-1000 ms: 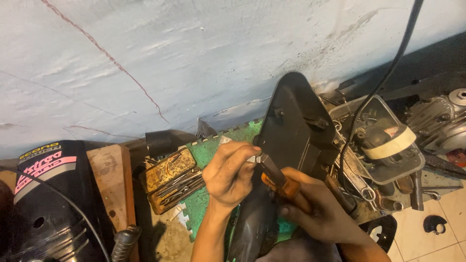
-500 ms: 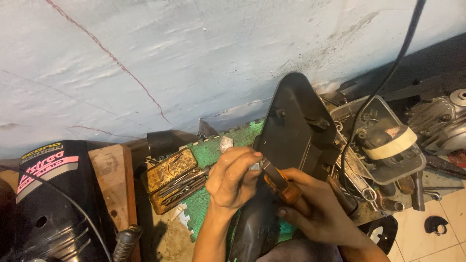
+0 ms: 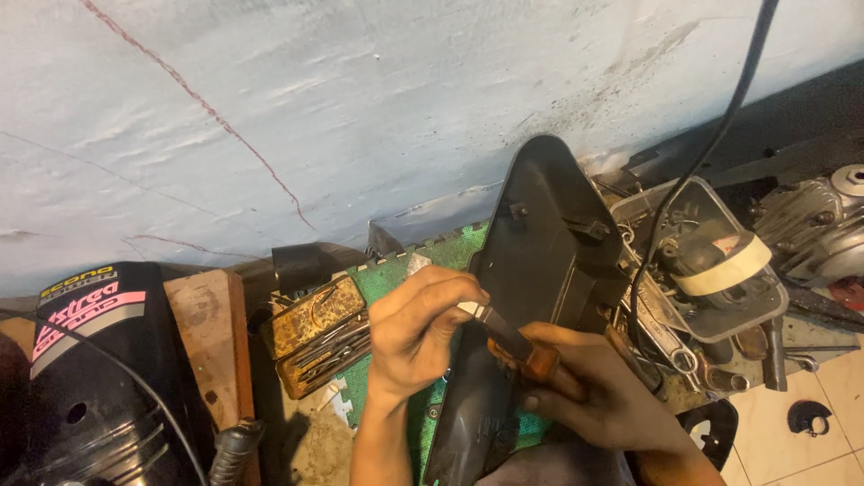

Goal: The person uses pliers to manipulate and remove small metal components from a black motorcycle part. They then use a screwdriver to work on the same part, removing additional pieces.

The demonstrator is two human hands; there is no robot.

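Head view shows your right hand (image 3: pixel 612 396) clamped on the orange-handled knife (image 3: pixel 522 346), blade angling up-left to your left hand (image 3: pixel 418 328), pinched at its tip over the upright black panel (image 3: pixel 540 252).

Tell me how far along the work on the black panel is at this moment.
Done: the black plastic panel stands propped on the green mat, inner side facing up. In hand: the right hand grips an orange-handled tool; the left hand pinches its tip against the panel. Left: cannot tell; the contact spot is hidden.
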